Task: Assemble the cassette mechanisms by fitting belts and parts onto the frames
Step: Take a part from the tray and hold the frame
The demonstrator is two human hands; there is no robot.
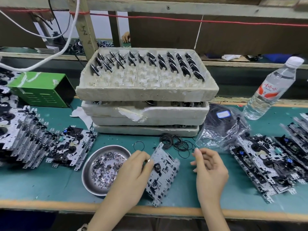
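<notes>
Head view, and the count went like this: two hands in play and one frame (164,174) between them, tilted up off the mat near the front edge. The left hand (133,172) gripped that frame by its left side, fingers curled over the metal; the right hand (210,170) hovered just beside it, fingers loosely bent and apart, nothing visibly in them. One steel dish (86,177) sat left of the frame, full of tiny washers (103,167), far too many to count. Just behind the frame, one single belt loop (138,145) lay alone, and a tangled pile of belts (175,142) lay beside it, number impossible to tell. Behind them stood one stack of foam trays (146,94), four layers as far as I could make out, the top one carrying about three rows of black flywheels (150,62) along its back. One heap of frames (25,135) was on the left and another (266,164) on the right. There was one clear bag (221,127), one water bottle (270,87) and one green metal box (41,87). All of it rested on a teal mat (50,185) with a wooden front edge (50,205). Beyond it ran rough timber framing, one red cord (183,18) and one white cable (71,35).
</notes>
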